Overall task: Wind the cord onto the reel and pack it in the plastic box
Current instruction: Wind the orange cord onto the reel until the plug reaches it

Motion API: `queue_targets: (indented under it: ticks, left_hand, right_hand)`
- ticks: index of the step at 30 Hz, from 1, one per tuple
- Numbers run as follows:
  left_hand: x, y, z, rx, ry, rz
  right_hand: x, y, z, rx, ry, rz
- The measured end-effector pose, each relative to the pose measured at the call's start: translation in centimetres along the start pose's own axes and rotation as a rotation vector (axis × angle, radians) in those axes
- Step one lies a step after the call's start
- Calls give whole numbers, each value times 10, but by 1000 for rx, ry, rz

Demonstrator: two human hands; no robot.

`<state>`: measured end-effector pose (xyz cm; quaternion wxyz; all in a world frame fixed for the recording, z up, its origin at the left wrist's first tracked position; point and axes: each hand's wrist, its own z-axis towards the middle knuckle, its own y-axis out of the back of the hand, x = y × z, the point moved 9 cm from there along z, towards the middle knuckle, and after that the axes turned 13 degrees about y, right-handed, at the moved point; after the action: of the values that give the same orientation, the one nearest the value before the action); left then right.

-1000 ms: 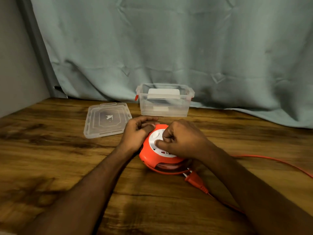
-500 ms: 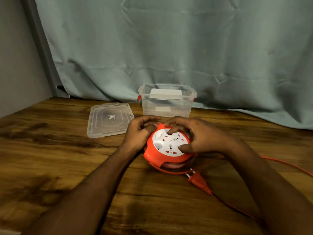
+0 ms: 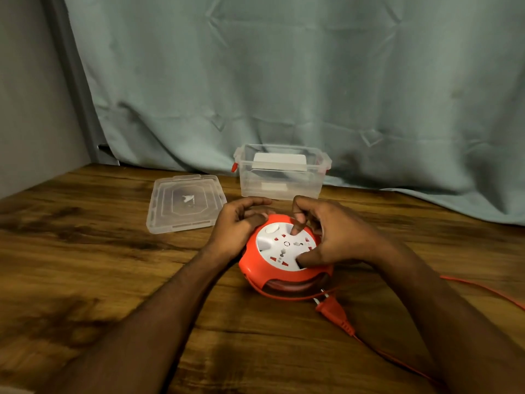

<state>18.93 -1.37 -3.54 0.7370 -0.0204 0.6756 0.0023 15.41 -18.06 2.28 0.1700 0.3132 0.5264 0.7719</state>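
An orange cord reel [image 3: 272,273] with a white socket face lies flat on the wooden table [image 3: 85,251]. My left hand [image 3: 237,226] grips its far left rim with curled fingers. My right hand [image 3: 332,231] holds the white face, a fingertip in a hollow at the top and the thumb pressed near its right edge. Orange cord [image 3: 483,288] trails off to the right, and the orange plug [image 3: 331,308] lies just in front of the reel. Behind the reel stands the clear plastic box [image 3: 281,173], open, with a white piece inside.
The box's clear lid [image 3: 184,203] lies flat on the table to the left of the box. A pale green curtain [image 3: 284,81] hangs along the back edge. A grey wall [image 3: 25,95] closes off the left side.
My right hand has turned on the white face, from a fist over it to fingers spread with a fingertip at the top. The plug has shifted slightly. My left hand has stayed on the rim.
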Motion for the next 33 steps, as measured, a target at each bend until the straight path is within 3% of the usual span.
queue_targets:
  ticks: [9, 18, 26, 30, 33]
  left_hand:
    - [-1, 0, -2, -10, -14, 2]
    - [-2, 4, 0, -17, -16, -13]
    - [-1, 7, 0, -62, -37, 58]
    - [0, 7, -1, -69, -31, 50]
    - [-1, 6, 0, -71, -33, 51]
  right_hand:
    - [6, 0, 4, -66, -39, -133]
    - [16, -8, 7, -83, 10, -108]
    - [12, -16, 13, -184, -237, -113]
    - [16, -14, 12, -163, -200, -112]
    - [12, -1, 10, -244, -144, -99]
